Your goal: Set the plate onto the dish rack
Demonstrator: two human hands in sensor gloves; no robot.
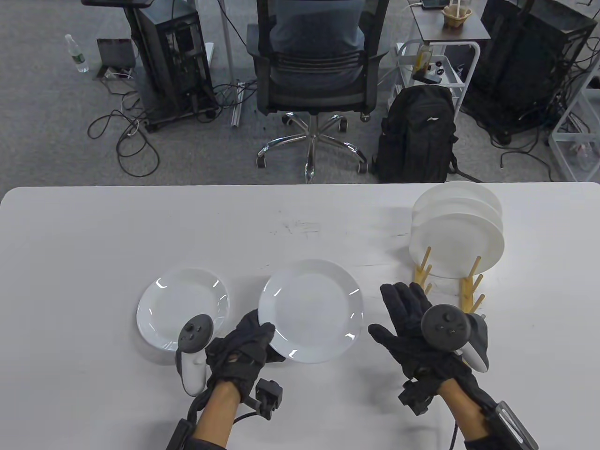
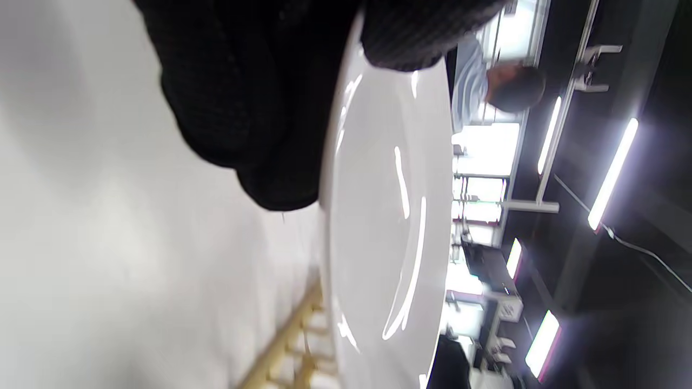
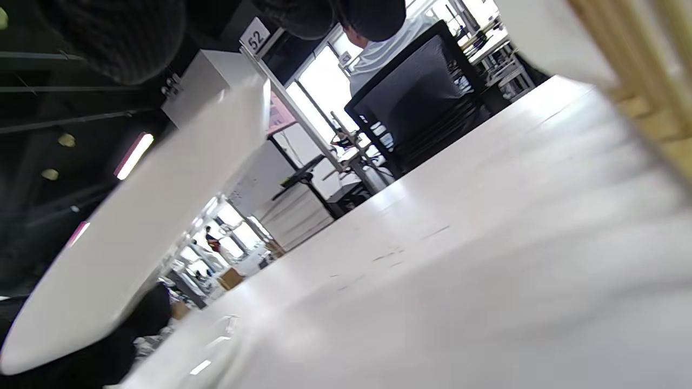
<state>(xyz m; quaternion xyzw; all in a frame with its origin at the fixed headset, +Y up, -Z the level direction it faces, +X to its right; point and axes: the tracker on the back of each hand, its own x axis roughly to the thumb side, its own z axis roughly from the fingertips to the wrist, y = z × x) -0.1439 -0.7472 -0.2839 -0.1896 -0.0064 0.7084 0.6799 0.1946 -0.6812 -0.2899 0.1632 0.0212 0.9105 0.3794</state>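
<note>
My left hand point(image 1: 248, 344) grips the near-left rim of a white plate point(image 1: 311, 309) and holds it lifted above the table; the left wrist view shows the plate point(image 2: 384, 216) edge-on under my fingers point(image 2: 243, 97). My right hand point(image 1: 405, 318) is open and empty, fingers spread, just right of that plate; the right wrist view shows the plate's underside point(image 3: 135, 227). A second white plate point(image 1: 183, 307) lies flat on the table, left of my left hand. The wooden dish rack point(image 1: 450, 276) stands at the right and holds several white plates point(image 1: 457, 234) upright.
The white table point(image 1: 93, 234) runs the full width. Beyond its far edge stand an office chair point(image 1: 311, 70) with a person seated, a black backpack point(image 1: 417, 136), and computer towers on the floor.
</note>
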